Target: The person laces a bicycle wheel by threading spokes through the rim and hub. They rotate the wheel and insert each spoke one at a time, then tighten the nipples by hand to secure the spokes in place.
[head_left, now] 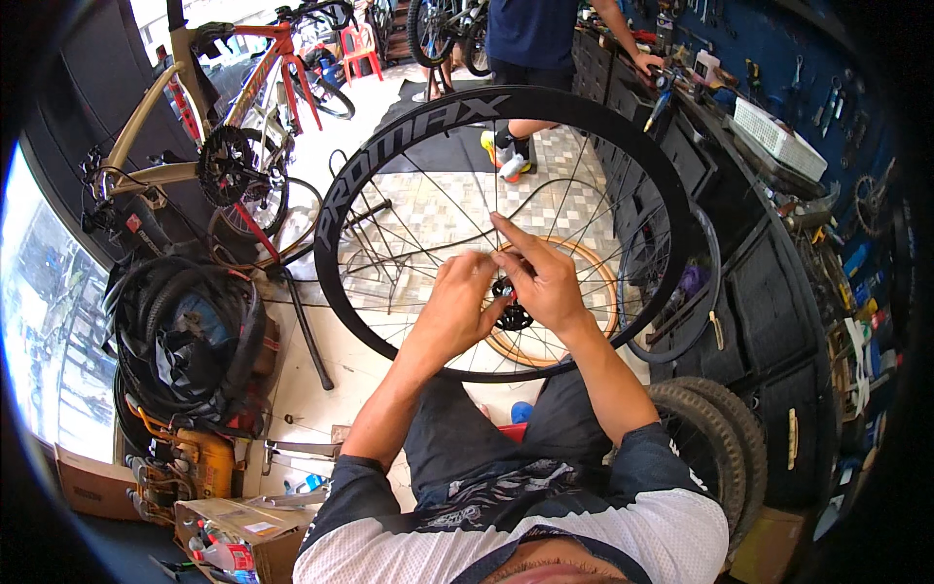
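Note:
A black bicycle wheel (671, 195) with pale lettering on its deep rim stands in front of me, above my lap. Both hands meet over its black hub (514, 316), where a bit of red shows. My left hand (459, 300) has its fingers curled in, their tips slightly blurred, and its thumb beside the hub. My right hand (547, 290) stretches its index finger up along the spokes while its thumb bends in close to the left fingertips. Whatever small thing is pinched between them is hidden.
A tan-rimmed wheel (593, 350) lies on the floor behind. Bicycle frames (146, 127) hang at left, above a pile of black tyres (146, 331) and a yellow compressor (204, 462). Dark drawers (749, 311) line the right, near knobbly tyres (715, 428). Another person (530, 44) stands beyond.

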The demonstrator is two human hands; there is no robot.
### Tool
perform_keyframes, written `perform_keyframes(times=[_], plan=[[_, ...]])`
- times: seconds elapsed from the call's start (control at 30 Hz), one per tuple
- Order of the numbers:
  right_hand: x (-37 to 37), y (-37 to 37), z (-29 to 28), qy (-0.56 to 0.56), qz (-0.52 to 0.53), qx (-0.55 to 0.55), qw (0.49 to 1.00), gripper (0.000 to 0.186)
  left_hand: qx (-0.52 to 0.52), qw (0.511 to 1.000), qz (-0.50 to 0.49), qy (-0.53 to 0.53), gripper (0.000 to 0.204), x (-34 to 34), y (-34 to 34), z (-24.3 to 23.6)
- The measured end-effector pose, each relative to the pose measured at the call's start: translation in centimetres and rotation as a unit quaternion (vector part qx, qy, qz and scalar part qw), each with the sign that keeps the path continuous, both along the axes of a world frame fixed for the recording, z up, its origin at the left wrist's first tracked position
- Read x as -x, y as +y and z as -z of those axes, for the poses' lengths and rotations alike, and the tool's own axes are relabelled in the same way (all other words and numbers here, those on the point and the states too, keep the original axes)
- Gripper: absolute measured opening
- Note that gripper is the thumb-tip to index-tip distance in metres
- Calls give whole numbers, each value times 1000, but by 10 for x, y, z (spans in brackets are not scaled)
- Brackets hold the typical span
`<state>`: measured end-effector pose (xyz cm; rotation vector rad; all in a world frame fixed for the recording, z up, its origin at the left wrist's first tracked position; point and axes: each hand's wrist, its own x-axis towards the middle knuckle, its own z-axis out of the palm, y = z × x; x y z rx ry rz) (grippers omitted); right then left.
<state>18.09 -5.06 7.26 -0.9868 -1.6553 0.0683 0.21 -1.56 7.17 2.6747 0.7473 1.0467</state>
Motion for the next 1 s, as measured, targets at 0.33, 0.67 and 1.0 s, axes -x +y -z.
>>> perform_keyframes(times=[0.33, 0.67, 1.0], plan=[[2, -16, -10, -33, 33, 17, 999, 55, 376, 720, 116, -572, 52, -34, 76, -60], [11, -11, -14, -98, 133, -35, 986, 70, 438, 647, 245, -573, 14, -31, 97, -69], [14, 2, -8, -109, 187, -57, 975, 62, 476, 629, 257, -559, 14, -34, 110, -65]])
